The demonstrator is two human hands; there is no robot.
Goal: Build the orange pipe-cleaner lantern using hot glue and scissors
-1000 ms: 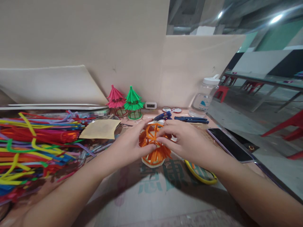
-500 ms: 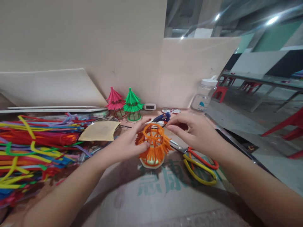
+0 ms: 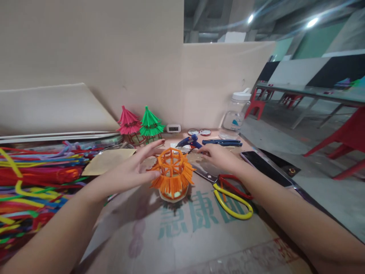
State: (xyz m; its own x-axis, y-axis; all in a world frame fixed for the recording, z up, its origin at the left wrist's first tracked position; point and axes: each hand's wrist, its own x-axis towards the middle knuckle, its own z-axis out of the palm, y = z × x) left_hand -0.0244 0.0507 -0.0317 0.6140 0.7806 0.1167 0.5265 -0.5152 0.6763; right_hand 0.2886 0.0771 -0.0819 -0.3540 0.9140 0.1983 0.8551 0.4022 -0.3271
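An orange pipe-cleaner model (image 3: 172, 173) with a fringed skirt and an open frame on top stands upright on a pale base. My left hand (image 3: 139, 165) is at its left side, thumb against the fringe and fingers spread behind. Beyond the model, to the right, my right hand (image 3: 213, 154) has its fingertips pinched by the cable of a blue glue gun (image 3: 194, 141); whatever they hold is too small to name. Scissors (image 3: 232, 196) with red and yellow handles lie right of the model, below my right forearm.
Coloured pipe cleaners (image 3: 37, 182) pile up at the left, beside a yellowish sheet (image 3: 107, 161). Pink (image 3: 129, 121) and green (image 3: 151, 123) models stand by the wall. At the right are a bottle (image 3: 234, 116), a blue tool (image 3: 222, 142) and a phone (image 3: 265, 167).
The view has shifted, so most things sit further left. My right hand has moved away from the orange model and lower, uncovering the blue tool and phone. My left hand stays at the model.
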